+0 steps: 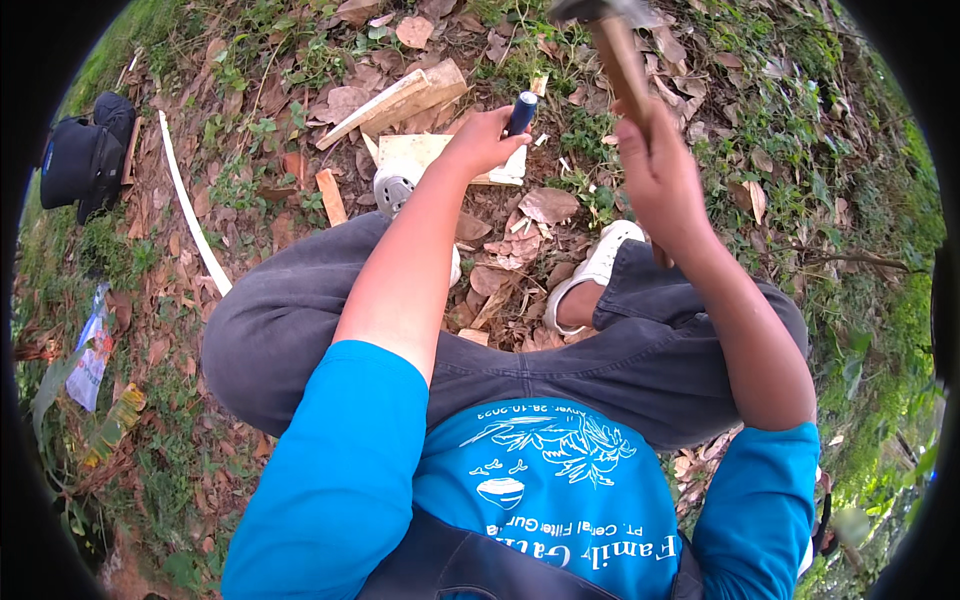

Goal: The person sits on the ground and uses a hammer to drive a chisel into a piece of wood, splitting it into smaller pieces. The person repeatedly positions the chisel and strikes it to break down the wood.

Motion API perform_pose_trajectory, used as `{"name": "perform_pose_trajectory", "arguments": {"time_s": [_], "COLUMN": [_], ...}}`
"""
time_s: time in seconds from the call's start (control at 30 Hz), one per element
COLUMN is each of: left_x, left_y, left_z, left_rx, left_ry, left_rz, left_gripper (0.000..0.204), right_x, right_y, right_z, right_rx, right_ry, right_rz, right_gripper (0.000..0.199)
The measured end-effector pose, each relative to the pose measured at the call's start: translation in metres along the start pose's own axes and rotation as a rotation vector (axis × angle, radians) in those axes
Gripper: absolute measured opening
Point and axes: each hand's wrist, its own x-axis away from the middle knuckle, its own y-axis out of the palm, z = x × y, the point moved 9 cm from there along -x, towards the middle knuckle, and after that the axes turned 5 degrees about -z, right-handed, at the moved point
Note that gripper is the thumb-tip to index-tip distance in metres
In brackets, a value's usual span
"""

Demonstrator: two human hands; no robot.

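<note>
Outdoor spot w/ dry lvs [548, 206], weeds [800, 110]

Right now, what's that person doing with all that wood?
A person in a bright blue shirt sits on leafy ground. The left hand grips a dark blue cylindrical handle over a pale flat wooden board; whatever is below the handle is hidden. The right hand holds up a wooden-handled hammer with a dark head, blurred and partly out of the picture. The hammer is apart from the blue handle.
</note>
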Motion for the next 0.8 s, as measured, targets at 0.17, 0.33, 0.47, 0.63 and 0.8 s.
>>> {"name": "perform_pose_trajectory", "arguments": {"time_s": [0.17, 0.33, 0.47, 0.63, 0.8], "left_x": [0.008, 0.007, 0.007, -0.001, -0.019], "left_y": [-0.005, -0.004, 0.004, -0.002, 0.0], "left_z": [-0.001, 0.003, -0.008, -0.007, -0.04], "left_rx": [-0.047, -0.013, 0.021, -0.079, 0.015], "left_ry": [-0.006, 0.002, 0.045, -0.015, -0.093], "left_rz": [0.015, 0.003, -0.004, 0.068, 0.198], "left_gripper": [0.024, 0.026, 0.025, 0.02, 0.027], "right_x": [-0.014, -0.008, -0.001, 0.001, 0.016], "right_y": [-0.014, -0.052, 0.023, -0.027, -0.048], "right_z": [-0.02, -0.06, 0.037, -0.018, -0.033], "right_rx": [-0.025, -0.294, 0.237, -0.229, -0.381], "right_ry": [0.093, -0.163, 0.251, 0.21, 0.253], "right_rz": [0.0, 0.336, -0.268, -0.044, -0.087], "right_gripper": [0.028, 0.024, 0.03, 0.028, 0.031]}}
